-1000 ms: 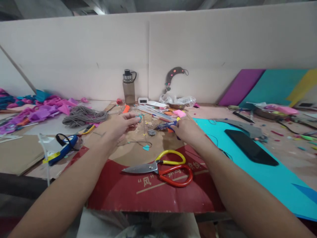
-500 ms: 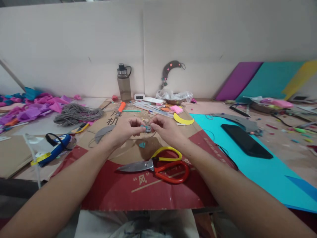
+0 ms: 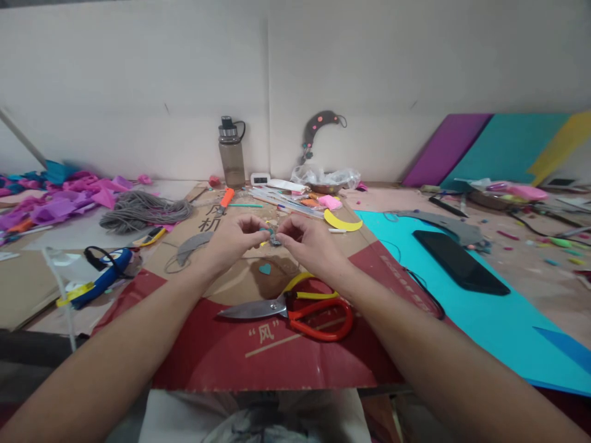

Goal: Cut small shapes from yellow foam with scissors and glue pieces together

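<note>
My left hand (image 3: 239,242) and my right hand (image 3: 305,241) meet over the middle of the cardboard (image 3: 235,289), fingers pinched. Between their fingertips is a small blue-grey and teal piece (image 3: 274,239), mostly covered and too small to name. A thin cord seems to trail from it below my right fingers. Just beneath, a little teal heart (image 3: 265,269) lies on the cardboard. Nearer to me rest scissors (image 3: 282,306) with one yellow and one red handle, blades pointing left. A grey felt crescent (image 3: 191,246) with a cord lies left of my left hand.
Behind my hands are a water bottle (image 3: 231,154), an orange utility knife (image 3: 226,199), pens and a yellow crescent (image 3: 342,220). A black phone (image 3: 459,261) lies on turquoise sheet (image 3: 498,332) at right. Grey cord (image 3: 143,212) and a blue glue gun (image 3: 104,280) are left.
My right fingers have shifted slightly left and down around the small piece, and my left fingertips have lifted a little. The teal heart shows more plainly. The scissors have stayed put.
</note>
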Available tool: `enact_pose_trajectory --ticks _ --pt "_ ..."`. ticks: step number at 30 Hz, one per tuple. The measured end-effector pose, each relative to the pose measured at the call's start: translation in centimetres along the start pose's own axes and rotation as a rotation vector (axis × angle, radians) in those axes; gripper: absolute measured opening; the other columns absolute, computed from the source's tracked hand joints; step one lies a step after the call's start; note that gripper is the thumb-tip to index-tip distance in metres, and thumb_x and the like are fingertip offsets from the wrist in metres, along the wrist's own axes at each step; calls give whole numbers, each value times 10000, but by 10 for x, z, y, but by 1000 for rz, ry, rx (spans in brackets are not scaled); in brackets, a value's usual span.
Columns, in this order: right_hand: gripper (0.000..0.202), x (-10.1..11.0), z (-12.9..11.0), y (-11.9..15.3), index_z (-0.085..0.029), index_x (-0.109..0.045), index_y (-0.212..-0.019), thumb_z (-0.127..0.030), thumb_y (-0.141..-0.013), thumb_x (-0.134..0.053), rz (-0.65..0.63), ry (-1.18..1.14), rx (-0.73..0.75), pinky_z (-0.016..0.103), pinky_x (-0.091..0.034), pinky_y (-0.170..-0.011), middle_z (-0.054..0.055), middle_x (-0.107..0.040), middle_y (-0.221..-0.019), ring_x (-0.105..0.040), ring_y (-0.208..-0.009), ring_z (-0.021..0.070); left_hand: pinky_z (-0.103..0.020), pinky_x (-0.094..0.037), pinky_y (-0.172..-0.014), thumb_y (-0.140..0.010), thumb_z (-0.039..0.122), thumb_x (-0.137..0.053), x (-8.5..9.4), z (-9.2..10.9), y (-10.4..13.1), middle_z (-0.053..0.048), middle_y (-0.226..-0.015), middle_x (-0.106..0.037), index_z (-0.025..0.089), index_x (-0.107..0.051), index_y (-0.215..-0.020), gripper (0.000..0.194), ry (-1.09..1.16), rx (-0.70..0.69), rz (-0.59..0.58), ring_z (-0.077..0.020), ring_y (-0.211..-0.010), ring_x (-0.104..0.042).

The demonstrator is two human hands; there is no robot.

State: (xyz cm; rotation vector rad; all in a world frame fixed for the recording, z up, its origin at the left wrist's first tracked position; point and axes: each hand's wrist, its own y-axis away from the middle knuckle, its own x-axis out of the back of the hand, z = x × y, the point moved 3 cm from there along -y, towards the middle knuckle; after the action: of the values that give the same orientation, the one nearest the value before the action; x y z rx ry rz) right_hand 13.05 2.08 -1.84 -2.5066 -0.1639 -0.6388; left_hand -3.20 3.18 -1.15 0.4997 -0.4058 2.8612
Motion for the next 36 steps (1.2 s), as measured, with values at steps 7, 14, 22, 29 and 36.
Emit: enact_pose_trajectory --ticks 7,14,22,29,36 --pt "85 2 -3 1 -162 -612 -736 -222 -792 -590 22 6 -14 237 -378 -564 0 -603 -661 -518 -605 112 -225 -378 -516 -668 328 -720 -2 -3 0 21 -617 -572 161 -641 -742 200 104 32 -25 -84 -533 -479" --pt "84 3 -4 1 -159 -611 -719 -211 -781 -589 32 1 -26 242 -387 -558 1 -603 -652 -522 -599 116 -230 -387 -523 -629 349 -765 -4 -1 1 25 -610 -574 161 -630 -742 258 187 76 -38 -86 -533 -493" --pt "92 6 -8 2 -160 -604 -697 -204 -775 -583 51 -9 -52 235 -385 -549 -6 -597 -637 -519 -590 111 -241 -415 -557 -589 319 -795 -7 1 2 19 -619 -596 147 -629 -738 282 284 97 -50 -90 -547 -533" --pt "97 5 -7 1 -160 -597 -688 -206 -772 -580 55 -4 -66 232 -380 -543 -9 -592 -628 -515 -583 109 -239 -434 -589 -639 294 -774 -9 0 2 -6 -635 -646 146 -605 -765 258 299 95 -96 -117 -615 -598" --pt "82 5 -8 1 -166 -575 -690 -186 -764 -548 54 -1 -50 233 -377 -541 -12 -581 -629 -510 -581 109 -271 -481 -659 -670 310 -754 -11 0 3 -44 -718 -690 136 -631 -799 249 345 112 -160 -141 -680 -639"
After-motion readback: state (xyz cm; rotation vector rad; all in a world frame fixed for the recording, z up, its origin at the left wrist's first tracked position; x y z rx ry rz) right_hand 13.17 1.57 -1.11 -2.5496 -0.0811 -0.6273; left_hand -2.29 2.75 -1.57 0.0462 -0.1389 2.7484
